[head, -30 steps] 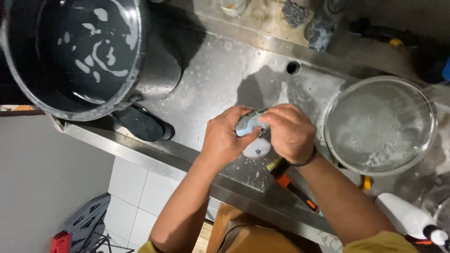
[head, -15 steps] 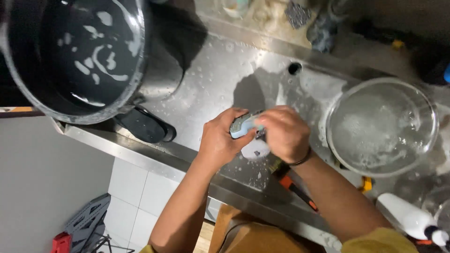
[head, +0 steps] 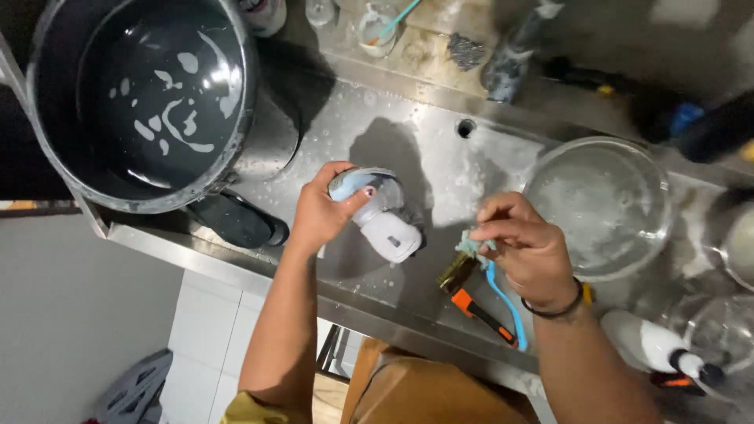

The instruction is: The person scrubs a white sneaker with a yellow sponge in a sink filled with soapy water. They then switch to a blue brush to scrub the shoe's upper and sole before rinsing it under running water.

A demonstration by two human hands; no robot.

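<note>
My left hand [head: 322,210] grips a small white bottle-like container with a pale blue top [head: 375,210], held tilted over the wet steel sink. My right hand [head: 525,250] is off to the right of it, fingers pinched on a pale green scrubbing cloth [head: 471,243]. Under that hand lie a blue loop-shaped tool [head: 506,302] and an orange-and-black handled tool with a brass end [head: 470,297] on the sink's front rim.
A large dark pot with soapy water [head: 145,98] stands at the left, a black handle below it. A glass bowl with suds [head: 601,206] sits right. A drain hole [head: 466,127], steel wool, cups at the back ledge; a white spray bottle [head: 652,344] lower right.
My hands were together on the container; now the right hand has pulled away to the right with the cloth, while the left keeps the container.
</note>
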